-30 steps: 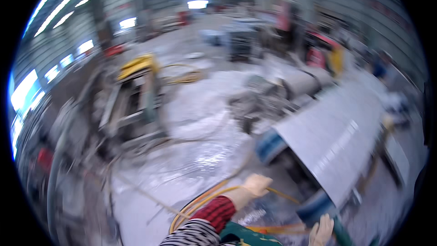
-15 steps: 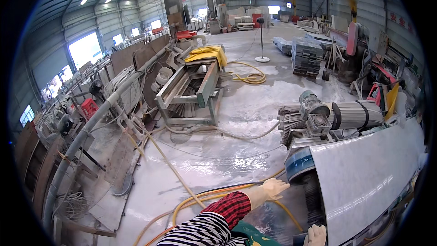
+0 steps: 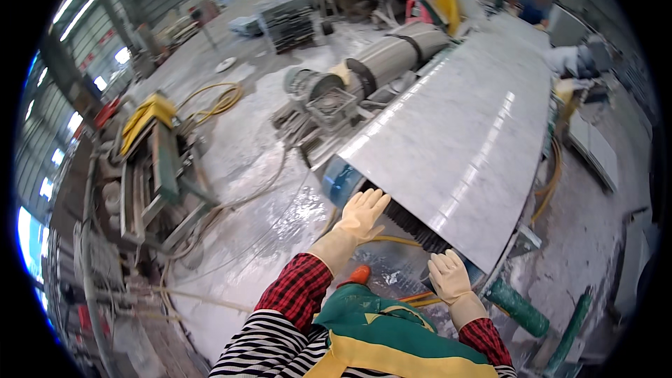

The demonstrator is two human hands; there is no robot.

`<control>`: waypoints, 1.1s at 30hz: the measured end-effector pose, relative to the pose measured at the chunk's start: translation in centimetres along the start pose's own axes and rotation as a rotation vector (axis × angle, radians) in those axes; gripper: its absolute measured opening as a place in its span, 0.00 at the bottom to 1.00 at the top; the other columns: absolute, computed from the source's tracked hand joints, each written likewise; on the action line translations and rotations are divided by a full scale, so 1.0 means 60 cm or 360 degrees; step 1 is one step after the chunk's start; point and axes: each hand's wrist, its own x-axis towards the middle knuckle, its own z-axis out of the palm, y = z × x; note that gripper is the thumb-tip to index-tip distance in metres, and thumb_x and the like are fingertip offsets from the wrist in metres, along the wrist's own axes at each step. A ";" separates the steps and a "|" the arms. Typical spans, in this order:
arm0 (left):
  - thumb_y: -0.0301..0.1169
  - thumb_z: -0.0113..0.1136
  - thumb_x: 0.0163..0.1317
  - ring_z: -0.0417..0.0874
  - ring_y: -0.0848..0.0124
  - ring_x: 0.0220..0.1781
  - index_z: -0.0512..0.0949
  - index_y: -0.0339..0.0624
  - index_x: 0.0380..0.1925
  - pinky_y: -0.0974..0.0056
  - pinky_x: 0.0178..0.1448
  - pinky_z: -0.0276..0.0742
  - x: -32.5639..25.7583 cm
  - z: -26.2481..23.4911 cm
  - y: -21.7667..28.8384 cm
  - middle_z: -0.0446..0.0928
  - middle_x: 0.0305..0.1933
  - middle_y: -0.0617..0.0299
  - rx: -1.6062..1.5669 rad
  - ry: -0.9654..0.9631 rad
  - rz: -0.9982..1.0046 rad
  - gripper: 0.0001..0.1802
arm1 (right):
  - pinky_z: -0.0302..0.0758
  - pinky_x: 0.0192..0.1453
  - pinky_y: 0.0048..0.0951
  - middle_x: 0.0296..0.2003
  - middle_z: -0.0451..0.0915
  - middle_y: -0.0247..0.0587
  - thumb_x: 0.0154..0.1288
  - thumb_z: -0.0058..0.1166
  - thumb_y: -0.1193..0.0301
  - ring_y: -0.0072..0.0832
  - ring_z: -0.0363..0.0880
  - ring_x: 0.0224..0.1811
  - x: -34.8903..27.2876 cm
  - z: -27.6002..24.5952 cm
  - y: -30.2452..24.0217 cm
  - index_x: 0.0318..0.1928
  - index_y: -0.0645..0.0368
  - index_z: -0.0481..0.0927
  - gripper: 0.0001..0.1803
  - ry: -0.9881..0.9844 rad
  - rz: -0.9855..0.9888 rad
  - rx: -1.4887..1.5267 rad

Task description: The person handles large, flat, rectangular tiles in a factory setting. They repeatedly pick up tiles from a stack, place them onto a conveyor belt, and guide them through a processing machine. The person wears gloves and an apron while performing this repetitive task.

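Note:
A large pale grey, glossy stone slab lies on a long machine bed and stretches away to the upper right. Under its near edge shows a row of black bristles, with a blue rounded end piece on the left. My left hand, in a cream rubber glove, is open at the bristles' left end, fingers pointing to the slab. Over by the bristles' right end is my right hand, gloved alike, its fingers extended and slightly bent at the edge. Neither holds anything visible; exact fingertip contact is unclear.
Beyond the slab's left side stand a motor and a bundled grey cylinder. Green rollers are at lower right. Yellow hoses and a metal frame occupy the wet floor at left. A person is far off, blurred.
My view has swung right and down, bringing the slab to the centre. My left hand has moved from beside the machine to its near edge. The right hand now shows fully.

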 end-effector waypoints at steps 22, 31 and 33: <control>0.32 0.65 0.55 0.68 0.50 0.76 0.70 0.39 0.69 0.44 0.81 0.57 0.207 0.068 -0.082 0.71 0.72 0.45 -0.0322 -0.0051 0.0862 0.38 | 0.67 0.45 0.43 0.28 0.71 0.39 0.51 0.58 0.75 0.42 0.71 0.35 0.156 -0.016 -0.130 0.26 0.54 0.72 0.07 -0.0029 0.1152 -0.0085; 0.29 0.56 0.62 0.68 0.48 0.78 0.72 0.37 0.68 0.42 0.81 0.57 0.185 0.094 -0.091 0.69 0.74 0.41 -0.0466 0.0064 0.0779 0.32 | 0.72 0.61 0.51 0.50 0.79 0.56 0.48 0.65 0.75 0.55 0.76 0.52 0.241 -0.029 -0.108 0.59 0.65 0.76 0.33 0.0157 0.1393 -0.0502; 0.28 0.57 0.62 0.68 0.48 0.78 0.71 0.37 0.68 0.41 0.81 0.57 0.186 0.095 -0.093 0.69 0.74 0.41 -0.0473 0.0094 0.0803 0.32 | 0.70 0.71 0.51 0.60 0.77 0.59 0.49 0.67 0.73 0.57 0.75 0.62 0.251 -0.022 -0.088 0.66 0.66 0.72 0.40 0.0044 0.1572 -0.0653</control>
